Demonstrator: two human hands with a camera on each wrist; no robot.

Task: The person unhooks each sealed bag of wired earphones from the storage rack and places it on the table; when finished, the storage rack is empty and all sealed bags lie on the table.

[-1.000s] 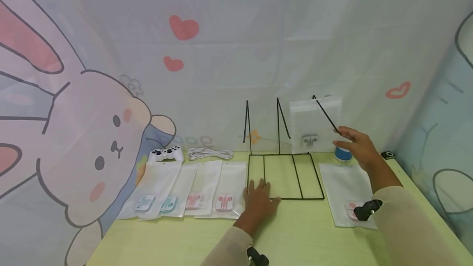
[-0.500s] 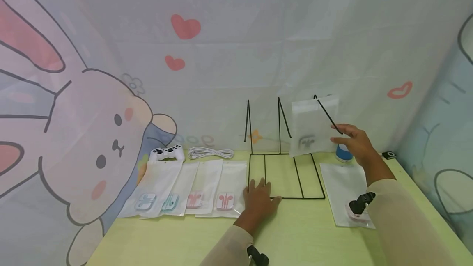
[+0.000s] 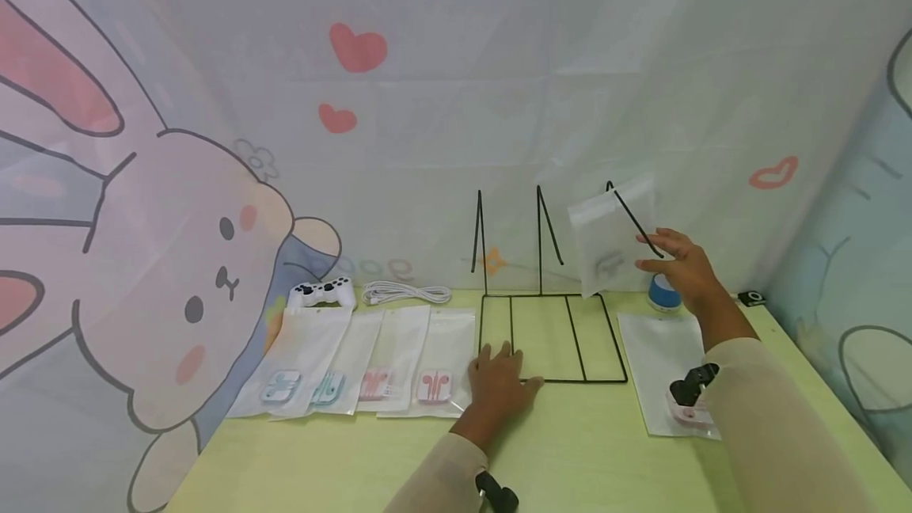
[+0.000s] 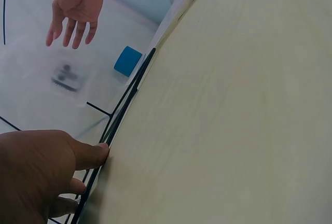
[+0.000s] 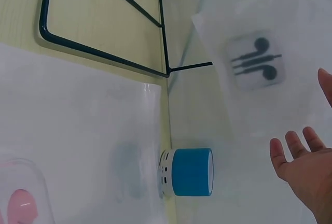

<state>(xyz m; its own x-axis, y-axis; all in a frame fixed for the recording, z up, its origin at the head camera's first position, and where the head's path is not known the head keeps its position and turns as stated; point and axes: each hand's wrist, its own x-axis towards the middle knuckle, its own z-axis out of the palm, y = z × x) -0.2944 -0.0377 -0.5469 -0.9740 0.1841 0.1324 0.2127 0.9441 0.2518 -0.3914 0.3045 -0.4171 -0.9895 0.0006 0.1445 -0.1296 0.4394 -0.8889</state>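
Observation:
A black wire display rack (image 3: pixel 598 381) with three upright hooks stands on the table. From its right hook hangs a frosted zip bag (image 3: pixel 606 228), tilted, with dark-looking wired earphones (image 5: pixel 257 60) in a clear case inside. My right hand (image 3: pixel 687 271) is at the front tip of that hook, fingers and thumb spread apart; in the right wrist view it shows beside the bag. My left hand (image 3: pixel 499 390) rests with fingers spread on the rack's front left part, its thumb (image 4: pixel 93 155) along the front bar.
Several bags of pink or blue earphones (image 3: pixel 435 339) lie overlapping left of the rack. Another bag (image 3: pixel 655 370) lies at right, partly under my right sleeve. Behind stand a white game controller (image 3: pixel 322 294), a coiled white cable (image 3: pixel 406 294), a blue speaker (image 3: pixel 664 294) and a small black device (image 3: pixel 751 298).
The hanging bag has swung from nearly straight to a clear tilt, its lower part shifting right. My right hand has moved slightly up and left. My left hand stays on the rack.

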